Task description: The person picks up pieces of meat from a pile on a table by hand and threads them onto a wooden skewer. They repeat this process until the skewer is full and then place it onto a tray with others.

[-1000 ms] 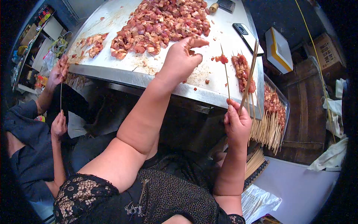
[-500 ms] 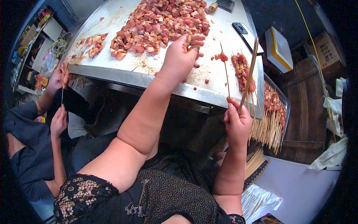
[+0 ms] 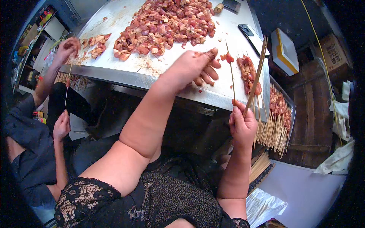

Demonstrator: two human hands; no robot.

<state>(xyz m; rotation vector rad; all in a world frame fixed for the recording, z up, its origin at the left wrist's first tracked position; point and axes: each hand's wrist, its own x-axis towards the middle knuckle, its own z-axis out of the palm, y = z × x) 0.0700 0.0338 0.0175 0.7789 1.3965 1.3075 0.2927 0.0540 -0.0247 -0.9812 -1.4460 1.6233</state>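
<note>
My right hand (image 3: 243,121) is closed around a bamboo skewer (image 3: 231,78) and a thicker bundle of bare bamboo sticks (image 3: 257,76), all pointing up. Near the skewer's tip is a small piece of red meat (image 3: 227,57), seemingly threaded on it. My left hand (image 3: 201,69) hovers over the table's near edge, left of that skewer, fingers apart and nothing visible in them. Beyond it lies a big heap of cut raw meat (image 3: 163,28). Several loaded meat skewers (image 3: 249,75) lie side by side on the table, just past my right hand.
A phone (image 3: 253,38) rests at the right edge of the metal table (image 3: 114,78). Below that edge a tray holds many meat skewers (image 3: 279,108). Bare sticks (image 3: 260,165) lie lower down. At left, a co-worker's hand (image 3: 62,126) holds a skewer upright.
My left hand has moved right and slightly down, closer to the skewer, its wrist turned. My right hand has barely moved. The co-worker's upper hand has lifted off their skewer toward the table.
</note>
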